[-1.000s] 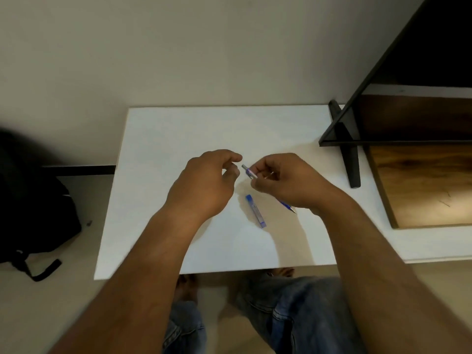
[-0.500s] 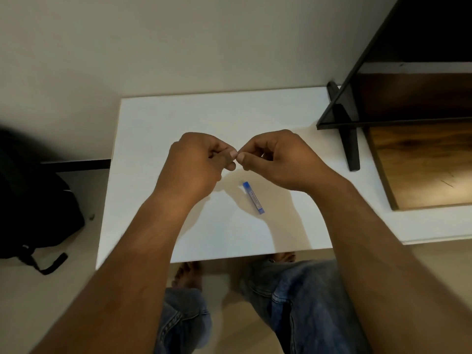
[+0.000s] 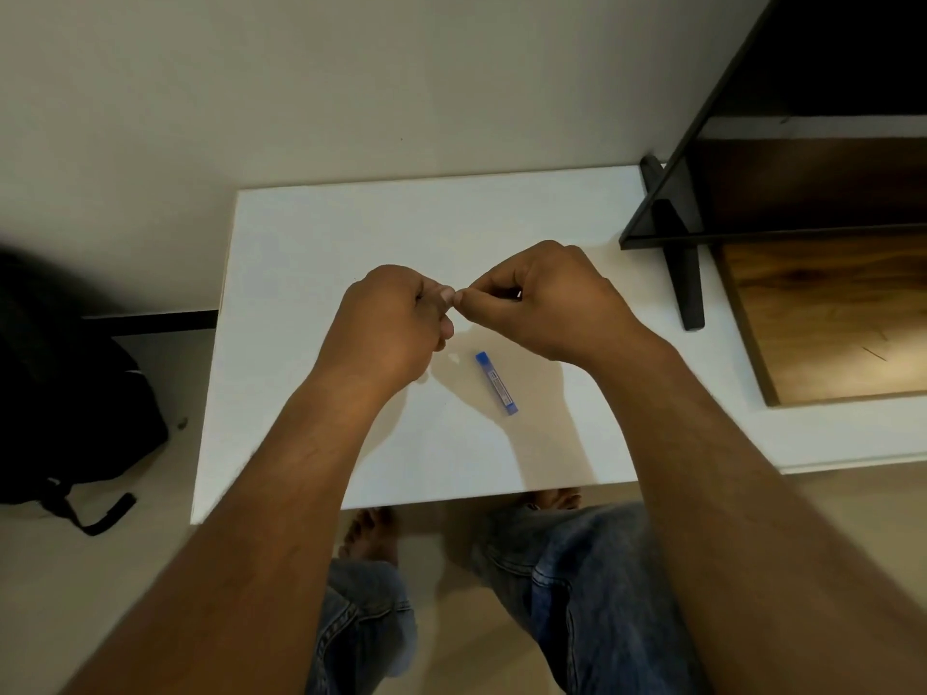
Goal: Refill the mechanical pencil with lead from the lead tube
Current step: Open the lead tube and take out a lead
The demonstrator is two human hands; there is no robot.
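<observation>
Both hands are up over the middle of the white desk (image 3: 301, 233), meeting pretty much tip to tip. The left hand (image 3: 396, 318) has its fingers curled in, with thumb and forefinger pressed together and pointing right. The right hand (image 3: 544, 298) is the mirror of it, fingers curled and the pinch pointing left, so the two pinches touch. Whatever they're clamped on is hidden behind the fingers. There's a tiny pale glint between the right hand's curled fingers, but I honestly can't tell what it is, and I can't make out the mechanical pencil anywhere.

The lead tube (image 3: 496, 383) is easy to spot. It's a thin blue thing lying flat on the desk just near of the hands, under the gap between the wrists. It lies diagonally, with its far end more to the left, and nobody's touching it.

Off to the right, a black monitor stand (image 3: 684, 278) sits on the desk with the dark screen (image 3: 827, 52) above it, and there's a brown wooden board (image 3: 827, 318) beyond that. On the floor to the left is a black backpack (image 3: 65, 393). Below the near desk edge you can see blue jeans (image 3: 577, 594) and bare feet.
</observation>
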